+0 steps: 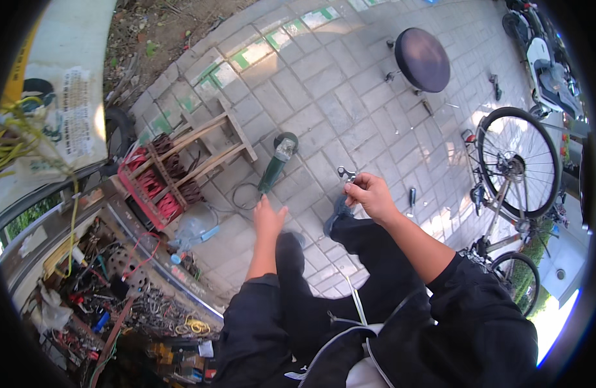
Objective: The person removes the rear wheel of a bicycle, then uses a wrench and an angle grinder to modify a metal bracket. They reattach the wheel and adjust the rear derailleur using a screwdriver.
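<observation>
My right hand point(369, 196) is closed round a small silver metal part point(347, 173) with holes in it, held at the middle of the view above the paving point(314, 116). My left hand point(267, 216) is stretched out with fingers apart, just below the rear end of a green angle grinder point(274, 168) lying on the paving; I cannot tell whether it touches it. The grinder's metal head points away from me, and a grey cord point(239, 200) loops beside it.
A wooden rack over red bundled material point(152, 187), a clear plastic jug point(191, 236) and a cluttered toolbox point(97, 291) are at left. At right stand a round stool point(422, 58), a bicycle point(518, 165) and a scooter point(550, 77); tools point(411, 197) lie on the paving.
</observation>
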Demonstrator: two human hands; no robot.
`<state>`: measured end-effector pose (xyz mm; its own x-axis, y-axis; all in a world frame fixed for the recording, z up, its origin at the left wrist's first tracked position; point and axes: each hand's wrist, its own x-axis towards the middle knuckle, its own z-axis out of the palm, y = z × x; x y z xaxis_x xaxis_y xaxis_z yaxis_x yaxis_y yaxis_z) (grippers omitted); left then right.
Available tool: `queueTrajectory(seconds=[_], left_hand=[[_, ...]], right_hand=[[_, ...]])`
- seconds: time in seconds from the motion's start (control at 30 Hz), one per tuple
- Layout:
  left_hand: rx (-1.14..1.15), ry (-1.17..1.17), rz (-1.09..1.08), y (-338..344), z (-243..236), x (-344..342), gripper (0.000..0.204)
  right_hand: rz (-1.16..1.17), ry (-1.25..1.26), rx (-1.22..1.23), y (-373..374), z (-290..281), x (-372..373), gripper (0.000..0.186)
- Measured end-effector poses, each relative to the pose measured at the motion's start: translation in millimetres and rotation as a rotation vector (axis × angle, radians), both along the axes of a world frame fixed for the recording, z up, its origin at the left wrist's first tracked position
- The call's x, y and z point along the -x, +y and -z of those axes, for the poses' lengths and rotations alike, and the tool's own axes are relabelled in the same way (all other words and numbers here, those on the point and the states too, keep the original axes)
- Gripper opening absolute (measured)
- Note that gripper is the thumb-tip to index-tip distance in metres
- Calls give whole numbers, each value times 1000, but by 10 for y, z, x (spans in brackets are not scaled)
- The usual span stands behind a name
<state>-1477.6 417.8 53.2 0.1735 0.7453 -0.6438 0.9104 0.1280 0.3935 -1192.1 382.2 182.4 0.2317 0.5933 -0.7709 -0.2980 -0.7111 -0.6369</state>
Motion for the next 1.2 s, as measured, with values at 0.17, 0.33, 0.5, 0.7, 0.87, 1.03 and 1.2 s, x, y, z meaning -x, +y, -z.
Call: queueTrajectory(seconds=[0.17, 0.33, 0.5, 0.7, 0.87, 1.03, 1.2], left_hand=[[-94, 107, 90, 144, 1820, -464, 112], [-351, 189, -55, 271, 2887, -756, 95], [-336, 113, -212, 432, 2850, -819, 70], [299, -1337, -1018, 853, 1698, -973, 38], [313, -1802, -841, 1009, 850, -1028, 57], [472, -2010, -983, 964, 761, -1207, 63], [527, -1986, -884, 779, 887, -1361, 64]], right_hand=[[9, -30, -46, -174, 1300, -18, 20], [28, -96, -220, -165, 1574, -82, 18], [38, -189, -483, -82, 1368, -244, 18], [-41, -308, -594, -25, 1144, -184, 20], [-225, -265, -683, -166, 1046, -22, 18], [-256, -330, -896, -574, 1051, 28, 22], [-430, -736, -939, -669, 1081, 95, 23]])
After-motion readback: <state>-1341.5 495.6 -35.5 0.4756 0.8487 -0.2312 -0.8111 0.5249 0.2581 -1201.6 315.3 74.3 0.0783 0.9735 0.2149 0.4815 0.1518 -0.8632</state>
